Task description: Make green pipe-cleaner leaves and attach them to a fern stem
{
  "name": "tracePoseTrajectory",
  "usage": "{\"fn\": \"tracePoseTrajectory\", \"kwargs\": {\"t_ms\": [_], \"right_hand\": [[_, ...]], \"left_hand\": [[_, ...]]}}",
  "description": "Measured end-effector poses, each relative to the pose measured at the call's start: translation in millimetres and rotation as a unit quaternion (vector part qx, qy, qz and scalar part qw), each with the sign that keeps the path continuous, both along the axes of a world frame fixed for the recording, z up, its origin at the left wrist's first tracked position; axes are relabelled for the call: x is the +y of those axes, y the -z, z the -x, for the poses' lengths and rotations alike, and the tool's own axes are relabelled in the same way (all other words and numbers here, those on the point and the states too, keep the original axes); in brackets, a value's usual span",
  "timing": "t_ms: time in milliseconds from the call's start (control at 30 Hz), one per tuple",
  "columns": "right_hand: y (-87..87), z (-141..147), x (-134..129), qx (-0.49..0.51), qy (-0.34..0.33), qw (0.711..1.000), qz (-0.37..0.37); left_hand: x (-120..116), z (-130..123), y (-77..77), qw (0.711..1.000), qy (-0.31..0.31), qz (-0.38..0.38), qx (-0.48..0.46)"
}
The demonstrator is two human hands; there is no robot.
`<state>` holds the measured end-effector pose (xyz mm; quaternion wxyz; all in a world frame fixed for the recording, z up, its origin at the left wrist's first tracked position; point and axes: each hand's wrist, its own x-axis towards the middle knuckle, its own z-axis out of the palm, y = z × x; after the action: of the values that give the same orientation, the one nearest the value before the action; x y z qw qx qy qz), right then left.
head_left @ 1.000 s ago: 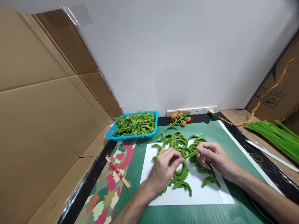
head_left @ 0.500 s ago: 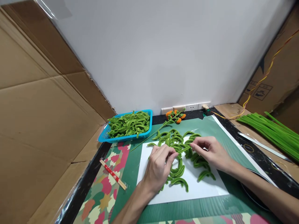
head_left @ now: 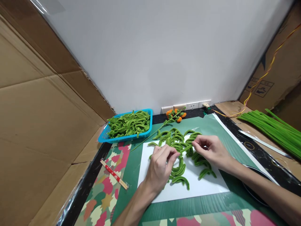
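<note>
Between my two hands a short green pipe cleaner (head_left: pixel 186 149) is stretched, above a white sheet of paper (head_left: pixel 162 197). Thumb and fingers of my left hand (head_left: pixel 162 161) pinch its left end. At the other end, my right hand (head_left: pixel 209 150) grips it between thumb and forefinger. Under and around the hands lie several curved green pipe cleaner pieces (head_left: pixel 180 180), some bunched together. Part of the pile is hidden by my hands.
A blue basket (head_left: pixel 124 137) of bent green pieces stands back left, beside an orange-flowered stem (head_left: pixel 172 119). Wrapped chopsticks (head_left: pixel 114 174) lie at left. Long green pipe cleaners (head_left: pixel 272 128) and a white strip (head_left: pixel 264 144) lie right. A round dark object (head_left: pixel 255 193) sits partly beneath my right forearm.
Both hands keep their pinch on the pipe cleaner with hardly any movement. The whole view has shifted very slightly.
</note>
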<state>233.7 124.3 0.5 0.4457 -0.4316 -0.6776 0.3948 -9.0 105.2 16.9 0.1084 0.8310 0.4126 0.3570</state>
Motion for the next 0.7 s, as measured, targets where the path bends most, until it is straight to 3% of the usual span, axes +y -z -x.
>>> {"fn": "tracePoseTrajectory", "kwargs": {"t_ms": [133,533,700], "right_hand": [[-5.9,0.2,-1.8,-0.039,0.009,0.999,-0.028],[-7.5,0.7,-10.1,0.011,-0.027,0.993,-0.112],[-8.0,1.2,-9.5,0.09,-0.024,0.993,-0.078]], "left_hand": [[0.6,1.2,-0.8,1.0,-0.002,0.013,-0.002],[-3.8,-5.5,-2.5,0.989,-0.034,0.112,-0.089],[-2.4,-4.5,-0.8,0.975,-0.049,0.168,-0.133]]}}
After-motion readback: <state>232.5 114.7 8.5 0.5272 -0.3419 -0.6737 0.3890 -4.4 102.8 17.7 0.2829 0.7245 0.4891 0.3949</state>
